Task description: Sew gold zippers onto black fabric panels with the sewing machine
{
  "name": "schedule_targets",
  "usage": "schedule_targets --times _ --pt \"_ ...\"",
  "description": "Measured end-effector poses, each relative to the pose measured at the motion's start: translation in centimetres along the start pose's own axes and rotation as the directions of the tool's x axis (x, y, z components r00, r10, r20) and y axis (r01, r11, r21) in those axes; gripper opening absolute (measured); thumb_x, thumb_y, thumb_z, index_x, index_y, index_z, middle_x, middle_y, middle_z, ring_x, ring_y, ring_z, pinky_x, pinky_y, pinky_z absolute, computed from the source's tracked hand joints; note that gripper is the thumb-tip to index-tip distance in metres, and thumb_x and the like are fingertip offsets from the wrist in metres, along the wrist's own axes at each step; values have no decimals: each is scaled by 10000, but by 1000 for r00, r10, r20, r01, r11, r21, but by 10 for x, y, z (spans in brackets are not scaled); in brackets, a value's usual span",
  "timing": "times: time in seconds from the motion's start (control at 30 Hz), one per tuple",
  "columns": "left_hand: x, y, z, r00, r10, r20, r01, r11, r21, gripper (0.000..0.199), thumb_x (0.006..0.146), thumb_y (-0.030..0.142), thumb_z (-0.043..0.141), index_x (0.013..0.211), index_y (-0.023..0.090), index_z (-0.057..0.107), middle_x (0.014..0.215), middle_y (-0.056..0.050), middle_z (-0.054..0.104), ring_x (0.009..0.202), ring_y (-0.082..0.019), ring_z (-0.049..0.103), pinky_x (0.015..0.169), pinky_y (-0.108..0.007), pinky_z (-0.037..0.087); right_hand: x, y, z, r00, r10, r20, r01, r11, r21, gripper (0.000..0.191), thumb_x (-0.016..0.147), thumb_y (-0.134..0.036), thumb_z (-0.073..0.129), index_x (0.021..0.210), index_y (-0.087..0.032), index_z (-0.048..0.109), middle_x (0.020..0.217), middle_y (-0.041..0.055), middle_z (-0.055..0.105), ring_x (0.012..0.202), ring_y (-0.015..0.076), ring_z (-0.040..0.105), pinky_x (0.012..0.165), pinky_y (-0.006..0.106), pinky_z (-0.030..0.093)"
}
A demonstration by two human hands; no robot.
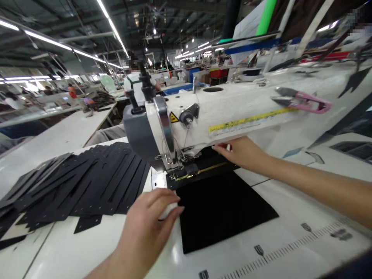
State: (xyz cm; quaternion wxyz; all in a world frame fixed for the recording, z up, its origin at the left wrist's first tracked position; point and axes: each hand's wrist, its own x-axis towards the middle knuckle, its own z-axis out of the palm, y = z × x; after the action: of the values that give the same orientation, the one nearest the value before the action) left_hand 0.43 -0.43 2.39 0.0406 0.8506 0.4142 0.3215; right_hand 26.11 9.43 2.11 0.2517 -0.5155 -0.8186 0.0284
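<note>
A black fabric panel (223,209) lies flat on the sewing machine bed, its upper part under the presser foot (190,169). Along that upper part runs a gold-toothed zipper (212,169) on black tape. At the panel's left edge, my left hand (148,221) pinches the corner by the zipper between thumb and fingers. My right hand (244,152) reaches under the arm of the white sewing machine (238,104). Its fingers are closed at the far edge of the black material behind the zipper; the fingertips are partly hidden.
A fanned pile of black slotted pieces (101,178) lies left of the machine. Pink-handled snips (302,100) rest on the machine arm. A printed ruler scale (279,250) runs along the table's front. Farther back, a person (138,81) works among other tables.
</note>
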Motion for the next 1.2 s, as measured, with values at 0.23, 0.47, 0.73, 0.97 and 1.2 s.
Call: schedule_targets --times 0.23,0.47,0.73,0.97,1.2 --pt "0 -40 17 994 99 48 -109 941 320 213 846 167 462 921 171 662 993 -95 676 953 -254 620 724 -379 522 -42 -79 24 899 -431 -78 431 902 -15 239 830 -82 441 986 -83 622 967 114 641 914 228 551 837 366 439" --pt "2 -43 22 984 164 67 -177 923 341 225 854 144 438 903 169 656 1003 -103 672 931 -231 630 728 -353 514 -23 -72 52 903 -430 0 429 900 81 269 837 -85 416 1023 -120 607 1057 115 623 1017 223 536 855 381 448" --pt "4 -41 21 975 172 139 -213 902 375 250 871 133 396 927 153 639 1026 -119 659 985 -241 605 765 -360 496 -21 -67 49 874 -485 -1 483 871 90 288 829 -68 387 998 -88 619 1039 151 625 1006 233 555 845 382 465" --pt "9 -42 20 970 195 142 -236 885 400 240 881 148 400 889 149 639 980 -109 671 952 -238 616 746 -359 499 -17 -68 49 879 -478 0 475 874 104 291 827 -77 384 1002 -105 615 1012 117 637 984 212 566 873 347 456" --pt "13 -47 19 968 209 137 -247 885 394 212 869 156 429 870 161 641 965 -91 678 895 -218 633 751 -345 495 -14 -69 50 885 -466 7 465 883 67 274 815 -65 389 955 -117 619 966 106 643 971 210 568 878 336 448"
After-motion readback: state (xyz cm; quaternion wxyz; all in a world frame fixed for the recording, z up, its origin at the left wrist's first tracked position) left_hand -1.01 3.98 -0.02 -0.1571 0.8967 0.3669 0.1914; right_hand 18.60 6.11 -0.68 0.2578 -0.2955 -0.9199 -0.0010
